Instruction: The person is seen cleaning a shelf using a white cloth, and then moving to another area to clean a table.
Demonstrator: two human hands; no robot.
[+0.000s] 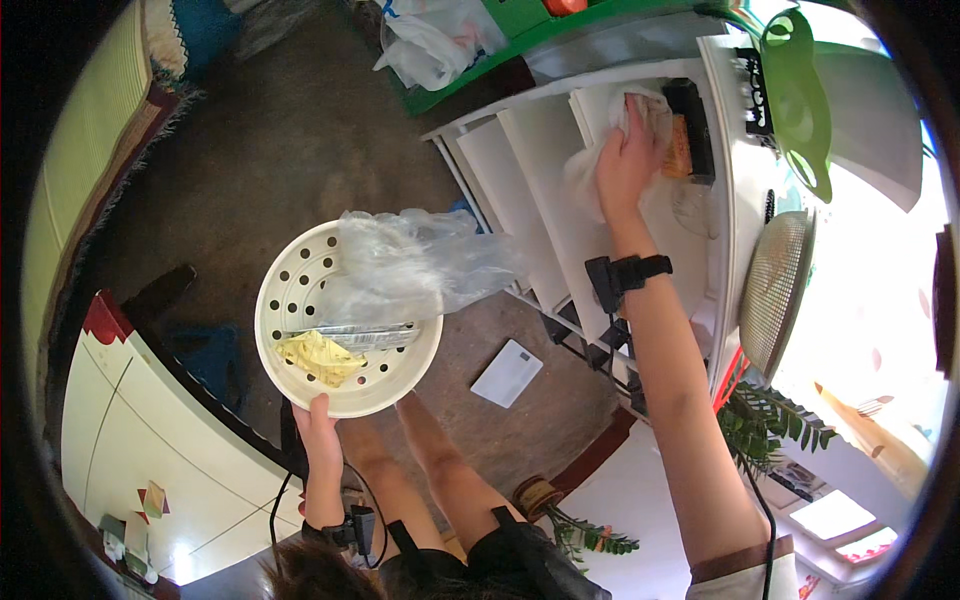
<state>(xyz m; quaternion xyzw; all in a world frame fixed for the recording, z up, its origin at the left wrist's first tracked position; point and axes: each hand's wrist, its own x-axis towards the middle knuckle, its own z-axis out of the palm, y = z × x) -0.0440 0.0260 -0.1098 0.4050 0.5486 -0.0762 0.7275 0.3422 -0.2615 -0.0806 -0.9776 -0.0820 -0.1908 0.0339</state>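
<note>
My left hand (318, 432) grips the near rim of a round white tray (285, 305) with holes in its bottom. Inside it lie a clear plastic bag (410, 262), a yellow crumpled piece (318, 356) and a flat silvery strip (365, 336). My right hand (625, 160) is stretched out to a white shelf (545, 180) and presses a white cloth (590, 175) onto it. A black strap sits on each wrist. Beside the right hand lie a black block (693, 125) and an orange thing (679, 148).
The white shelf unit has several slanted boards. A green plastic scoop (800, 95) and a round mesh cover (775, 290) hang at the right. A white flat scale (507, 373) lies on the brown floor. White bags (435, 40) rest at the top, green plants (775, 420) lower right.
</note>
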